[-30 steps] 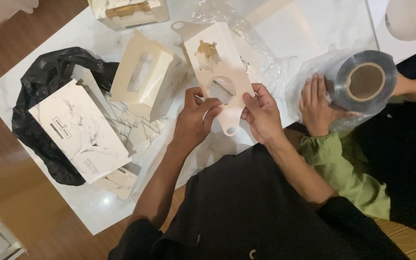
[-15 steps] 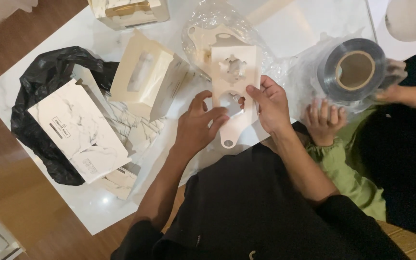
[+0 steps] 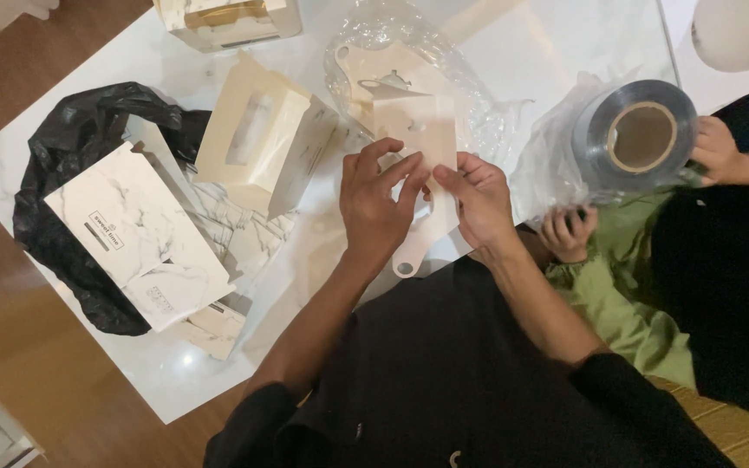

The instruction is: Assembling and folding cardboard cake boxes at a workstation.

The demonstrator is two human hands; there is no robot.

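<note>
Both hands meet over a flat cream cardboard cutout near the middle of the white bench. The left hand lies on the card's left part, fingers bent and tips pinching its lower edge; the right hand pinches the same edge from the right, so each grip is clenched on the card. A rounded tab with a small hole hangs from the card at 6 o'clock, below the hands. At 12 o'clock from the hands, more cream cutouts lie in a crinkled clear plastic bag. At 9 o'clock sits an open cream box with a window, and farther left a marble-print box rests on a black plastic bag. At 3 o'clock another person in a green sleeve holds a big roll of clear film.
</note>
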